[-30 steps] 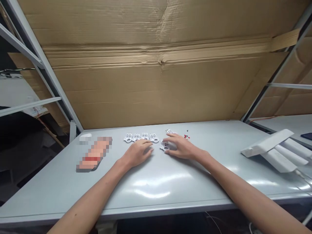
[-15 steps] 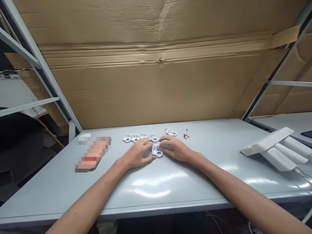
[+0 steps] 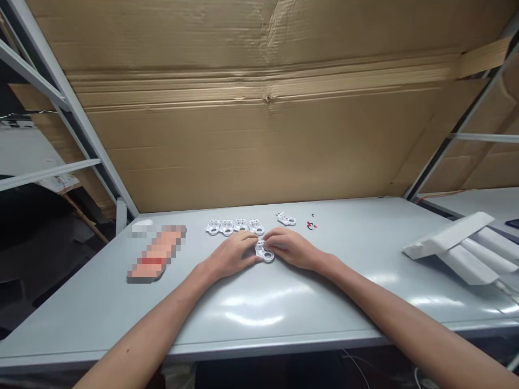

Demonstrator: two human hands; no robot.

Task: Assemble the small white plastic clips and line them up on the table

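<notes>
Between my two hands lies a small white plastic part (image 3: 266,256) with a round ring at its front end. My left hand (image 3: 233,254) closes on its left side, thumb near the front edge and fingers behind. From the right, my right hand (image 3: 294,247) has its curled fingertips pressed on the part's upper side; whether a smaller piece is pinched there I cannot make out. Just behind my fingers sits a row of several similar white plastic parts (image 3: 227,227). One more white part with a ring (image 3: 287,219) lies apart, further back to the right.
Small red and black pieces (image 3: 311,225) are scattered right of the white parts. A blurred-out orange-pink object (image 3: 157,254) lies at left, with a white object (image 3: 142,226) behind it. White folded panels (image 3: 458,243) stand at right. Cardboard (image 3: 259,151) walls the table's back.
My left thumb and fingers have closed in on the white part, and my right fingertips have drawn tighter on it. The part has turned slightly. The view has shifted a little.
</notes>
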